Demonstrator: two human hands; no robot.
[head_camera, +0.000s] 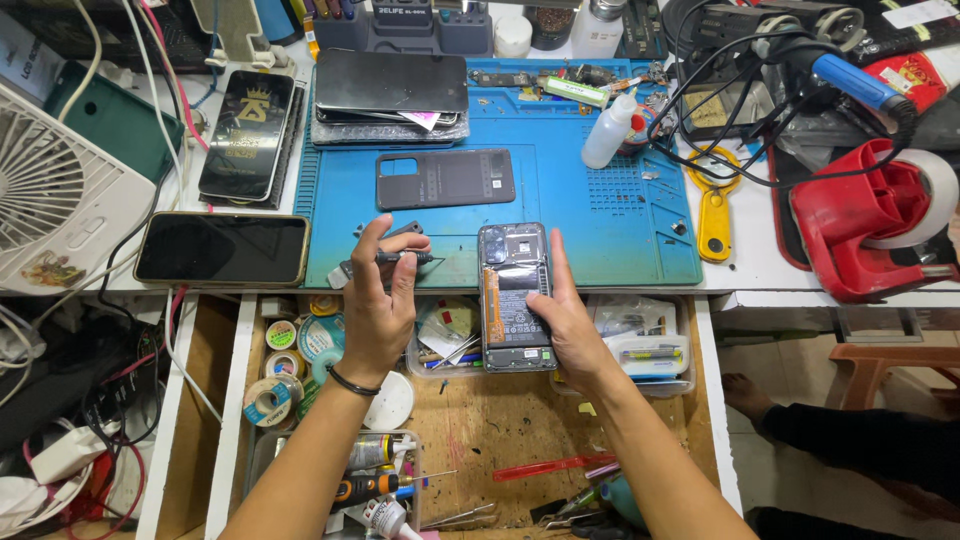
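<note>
1. Phone (515, 297), opened with its back off, lay under my right hand (568, 322), its long axis running away from me, near end hanging over the open drawer (470, 420), far end on the blue mat (600, 215). My right fingers were wrapped along its right edge, gripping it.
2. My left hand (378, 300) sat just left of the phone, fingers pinched shut on a slim dark screwdriver (385, 259) that lay crosswise, tip pointing right toward the phone's top corner. The right hand was the one on the phone; the left was near but apart.
3. The detached dark back cover (445, 179) lay farther up the mat, beyond both hands, with a stack of screens (390, 98) behind it.
4. A black phone (221, 249) rested left of my left hand on the desk edge. A white squeeze bottle (609, 131) stood well to the right. Nothing lay between screwdriver tip and phone.
</note>
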